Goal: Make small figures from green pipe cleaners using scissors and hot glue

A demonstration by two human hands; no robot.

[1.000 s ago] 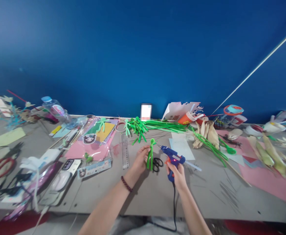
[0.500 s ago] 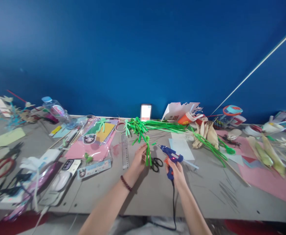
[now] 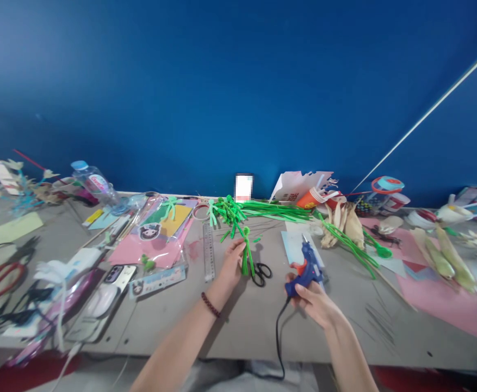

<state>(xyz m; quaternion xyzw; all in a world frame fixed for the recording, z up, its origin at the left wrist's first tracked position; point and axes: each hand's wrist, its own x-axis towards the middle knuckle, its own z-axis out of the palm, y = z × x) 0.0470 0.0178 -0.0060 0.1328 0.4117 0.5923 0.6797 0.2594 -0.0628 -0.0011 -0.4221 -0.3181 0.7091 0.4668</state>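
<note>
My left hand (image 3: 235,258) is closed on a small bundle of green pipe cleaners (image 3: 247,251), with a round green tip at the top and strands hanging down. Black-handled scissors (image 3: 262,274) lie on the table just right of it, partly behind the strands. My right hand (image 3: 309,296) grips a blue hot glue gun (image 3: 312,267) with an orange trigger; its nozzle points away from me, over pale paper (image 3: 293,249). A black cord (image 3: 278,332) runs from the gun down past the table edge. Beyond my hands lies a heap of green pipe cleaners (image 3: 230,212).
Left of my arm are a clear ruler (image 3: 209,253), a plastic pouch with coloured sheets (image 3: 140,249), a phone (image 3: 118,279) and a bottle (image 3: 95,184). To the right lie corn husks (image 3: 352,226), green stems (image 3: 350,245) and pink paper (image 3: 446,305). A blue wall (image 3: 238,98) stands behind.
My right hand has moved the glue gun right, away from the green bundle, and turned it so that its nozzle points forward. My left hand stays in place with the bundle.
</note>
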